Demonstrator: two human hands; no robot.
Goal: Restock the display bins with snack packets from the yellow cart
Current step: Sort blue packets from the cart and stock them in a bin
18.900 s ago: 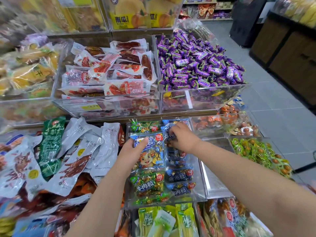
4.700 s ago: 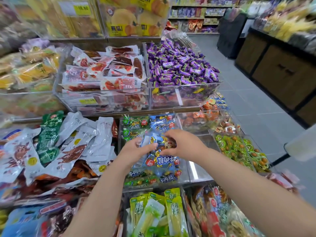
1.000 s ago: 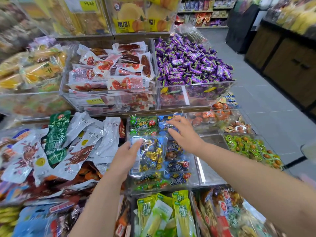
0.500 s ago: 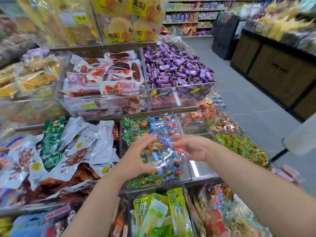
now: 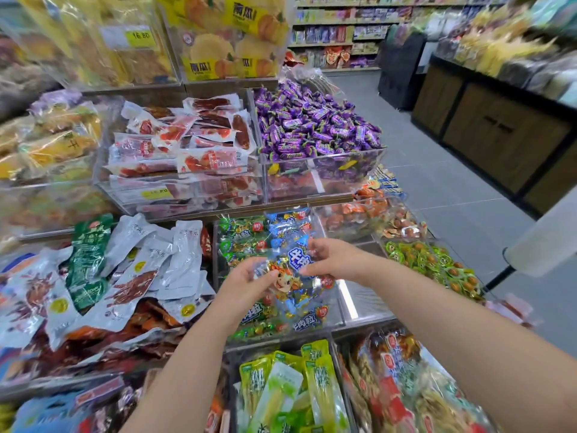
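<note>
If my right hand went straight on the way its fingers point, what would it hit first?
The right hand points leftward along the blue packet it pinches, so it would likely meet the left hand holding the other side, though depth is unclear.

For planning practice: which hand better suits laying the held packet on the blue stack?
Probably right: the right hand holds the packet over the blue stack; the left hand holds it over the green side.

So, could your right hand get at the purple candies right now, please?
Probably not freely: the right hand grips the blue snack packet with the left hand, though the purple candies lie uncovered.
</note>
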